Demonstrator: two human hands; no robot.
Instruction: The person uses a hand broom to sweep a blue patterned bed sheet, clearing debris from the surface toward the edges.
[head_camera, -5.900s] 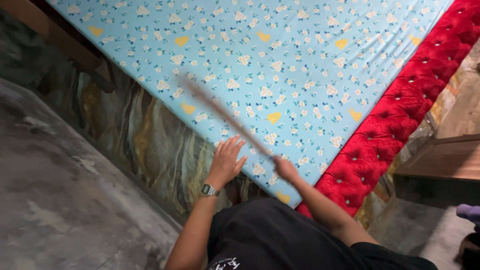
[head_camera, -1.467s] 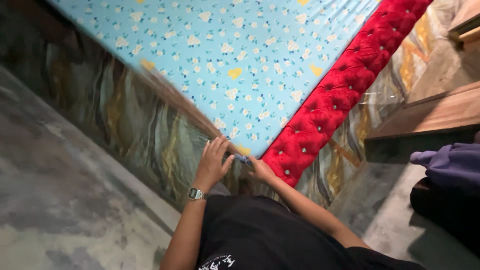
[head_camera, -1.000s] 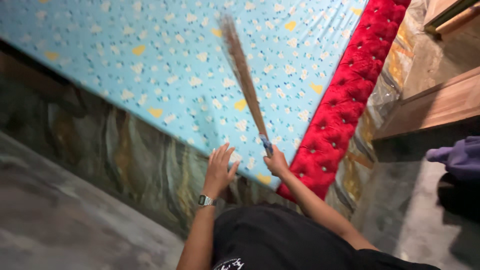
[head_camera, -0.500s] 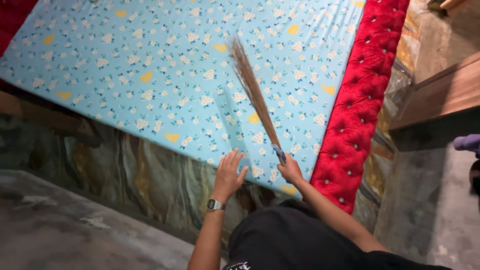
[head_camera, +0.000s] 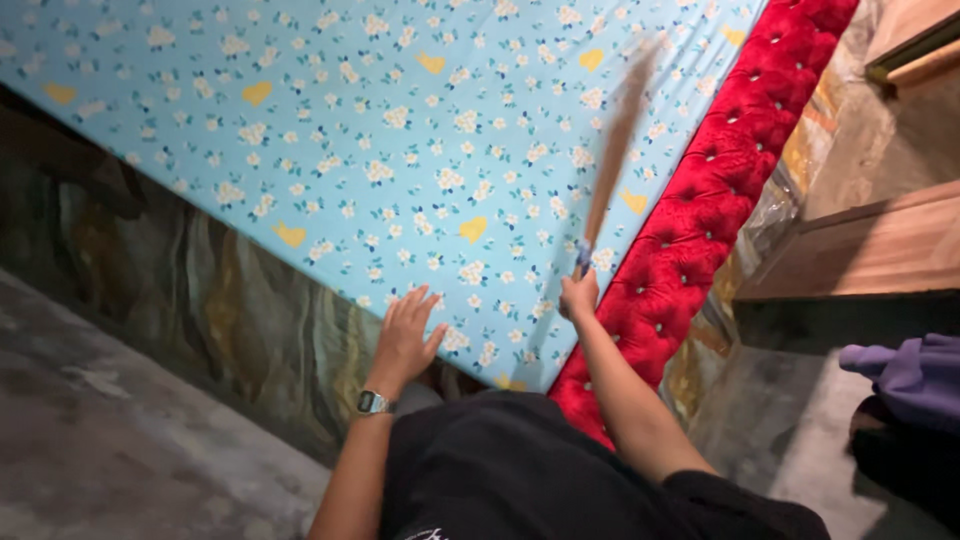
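A light blue sheet with white flowers and yellow hearts (head_camera: 400, 130) covers a mattress that fills the upper part of the view. My right hand (head_camera: 578, 297) grips the handle of a brown stick broom (head_camera: 612, 160), whose blurred bristles lie over the sheet close to the red edge. My left hand (head_camera: 405, 335), with a wristwatch, rests flat with spread fingers on the near edge of the sheet.
A red tufted padded bed frame (head_camera: 720, 190) runs along the mattress's right side. A marbled panel (head_camera: 230, 320) drops below the near edge to a grey floor (head_camera: 110, 440). A wooden ledge (head_camera: 870, 250) and purple cloth (head_camera: 905, 375) lie at right.
The broom has swung rightward across the sheet toward the red frame, after sweeps along the left edge and the middle. My left hand stays spread on the near edge.
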